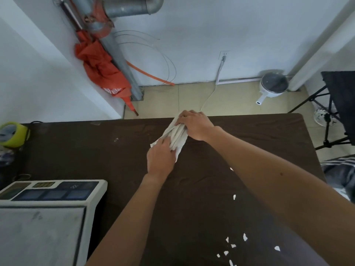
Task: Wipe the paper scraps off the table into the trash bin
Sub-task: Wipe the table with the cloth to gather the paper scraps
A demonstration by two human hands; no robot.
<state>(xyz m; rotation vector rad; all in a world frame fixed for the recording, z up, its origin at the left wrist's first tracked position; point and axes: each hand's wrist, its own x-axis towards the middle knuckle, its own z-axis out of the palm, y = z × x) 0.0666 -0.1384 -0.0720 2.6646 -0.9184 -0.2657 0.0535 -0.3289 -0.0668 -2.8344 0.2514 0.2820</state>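
Left hand (pixel 160 158), right hand (pixel 194 125) — gripping cloth (pixel 178 136).

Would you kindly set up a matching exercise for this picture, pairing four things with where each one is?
Things:
1. white cloth
2. paper scraps
3. weighing scale
4. orange umbrella

Places:
A. leaning in the wall corner beyond the table
B. at the table's near left
C. gripped by the left hand and the right hand near the table's far edge
D. scattered on the table's near right part

Pairs: 1-C, 2-D, 3-B, 4-A
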